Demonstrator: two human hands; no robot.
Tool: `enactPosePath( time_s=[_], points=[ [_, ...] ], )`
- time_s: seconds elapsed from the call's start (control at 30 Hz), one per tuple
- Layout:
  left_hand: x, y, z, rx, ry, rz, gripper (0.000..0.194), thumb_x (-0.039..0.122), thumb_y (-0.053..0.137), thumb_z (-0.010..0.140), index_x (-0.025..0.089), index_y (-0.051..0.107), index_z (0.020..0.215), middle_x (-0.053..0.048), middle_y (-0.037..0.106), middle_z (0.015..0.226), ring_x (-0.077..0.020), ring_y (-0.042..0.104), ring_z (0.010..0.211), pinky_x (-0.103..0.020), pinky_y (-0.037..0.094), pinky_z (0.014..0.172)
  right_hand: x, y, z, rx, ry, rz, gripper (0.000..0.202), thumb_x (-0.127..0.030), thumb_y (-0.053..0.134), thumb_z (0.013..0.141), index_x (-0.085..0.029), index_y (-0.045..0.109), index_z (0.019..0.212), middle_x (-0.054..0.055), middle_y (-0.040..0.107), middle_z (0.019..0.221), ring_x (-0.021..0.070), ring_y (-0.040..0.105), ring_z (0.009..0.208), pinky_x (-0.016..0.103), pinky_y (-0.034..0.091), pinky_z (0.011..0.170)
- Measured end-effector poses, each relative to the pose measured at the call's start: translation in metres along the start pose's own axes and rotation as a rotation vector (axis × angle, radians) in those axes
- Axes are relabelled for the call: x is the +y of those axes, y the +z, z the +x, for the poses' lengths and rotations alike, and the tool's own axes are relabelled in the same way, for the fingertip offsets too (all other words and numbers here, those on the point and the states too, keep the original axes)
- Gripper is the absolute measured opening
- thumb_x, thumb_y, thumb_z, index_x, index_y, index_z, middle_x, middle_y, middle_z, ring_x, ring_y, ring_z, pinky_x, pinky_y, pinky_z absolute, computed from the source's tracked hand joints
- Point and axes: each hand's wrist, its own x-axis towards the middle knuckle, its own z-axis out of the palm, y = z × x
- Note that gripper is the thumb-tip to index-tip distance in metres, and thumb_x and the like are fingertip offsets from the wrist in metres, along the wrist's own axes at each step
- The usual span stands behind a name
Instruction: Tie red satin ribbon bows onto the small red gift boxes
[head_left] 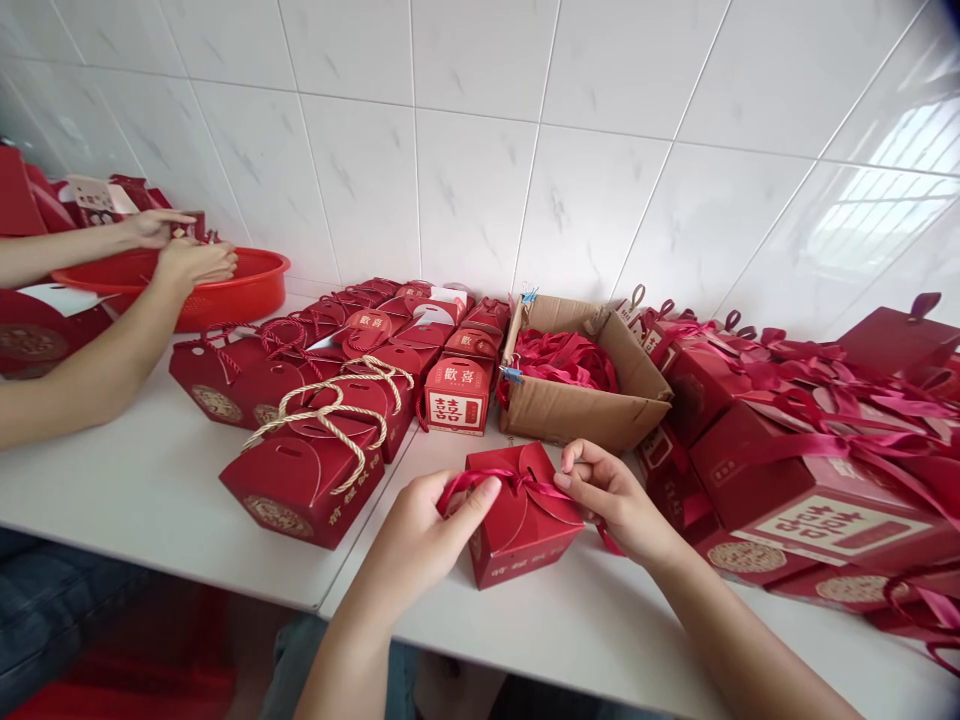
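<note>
A small red gift box (521,550) stands upright on the white table in front of me, its curved top flaps folded together. A dark pink ribbon (519,481) crosses its top with a knot or loop near the middle. At the box's left side, my left hand (442,520) pinches the ribbon between thumb and fingers. My right hand (611,495) is closed on the ribbon's other side, thumb against forefinger, at the box's right edge. A loose ribbon tail hangs below my right hand.
Behind the box stands a cardboard carton (600,415) of loose ribbons. Rows of red boxes (300,480), some with cord handles, fill the left. Ribboned boxes (825,510) are piled at right. A co-worker's hands (191,265) hold a small item over a red basin (247,295).
</note>
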Motion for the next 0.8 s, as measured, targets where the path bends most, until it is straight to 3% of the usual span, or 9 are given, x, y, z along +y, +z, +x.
enactPosePath(
  time_s=[0.13, 0.33, 0.6, 0.8],
  points=[
    [0.003, 0.007, 0.0, 0.005, 0.009, -0.038, 0.032, 0.05, 0.063, 0.074, 0.018, 0.063, 0.071, -0.002, 0.065, 0.065, -0.0225, 0.062, 0.07, -0.025, 0.047, 0.058, 0.002, 0.001, -0.001, -0.028, 0.002, 0.038, 0.027, -0.036, 0.067, 0.084, -0.019, 0.046, 0.082, -0.009, 0.038, 0.054, 0.0043, 0.026, 0.046, 0.019, 0.017, 0.045],
    [0.002, 0.01, 0.002, 0.034, 0.005, -0.033, 0.029, 0.045, 0.064, 0.073, 0.017, 0.064, 0.07, -0.003, 0.067, 0.067, -0.0224, 0.063, 0.069, -0.026, 0.047, 0.059, 0.002, 0.001, -0.001, -0.023, 0.01, 0.025, 0.029, -0.038, 0.067, 0.083, -0.019, 0.046, 0.081, -0.009, 0.039, 0.052, 0.0047, 0.027, 0.046, 0.019, 0.018, 0.044],
    [-0.006, -0.006, 0.002, 0.094, -0.031, -0.012, 0.044, 0.057, 0.054, 0.08, 0.019, 0.05, 0.058, 0.001, 0.052, 0.059, -0.0156, 0.052, 0.061, -0.023, 0.039, 0.057, 0.0, -0.006, 0.0, 0.01, -0.04, -0.001, 0.03, -0.039, 0.068, 0.082, -0.02, 0.045, 0.081, -0.01, 0.033, 0.054, 0.0057, 0.021, 0.048, 0.021, 0.016, 0.047],
    [-0.007, -0.011, 0.002, -0.058, 0.012, 0.045, 0.04, 0.05, 0.052, 0.084, 0.019, 0.043, 0.059, 0.004, 0.041, 0.061, -0.0132, 0.043, 0.061, -0.022, 0.036, 0.058, -0.002, -0.01, 0.0, 0.028, -0.071, -0.07, 0.03, -0.04, 0.068, 0.081, -0.02, 0.046, 0.082, -0.009, 0.033, 0.053, 0.0068, 0.024, 0.048, 0.022, 0.018, 0.048]
  ],
)
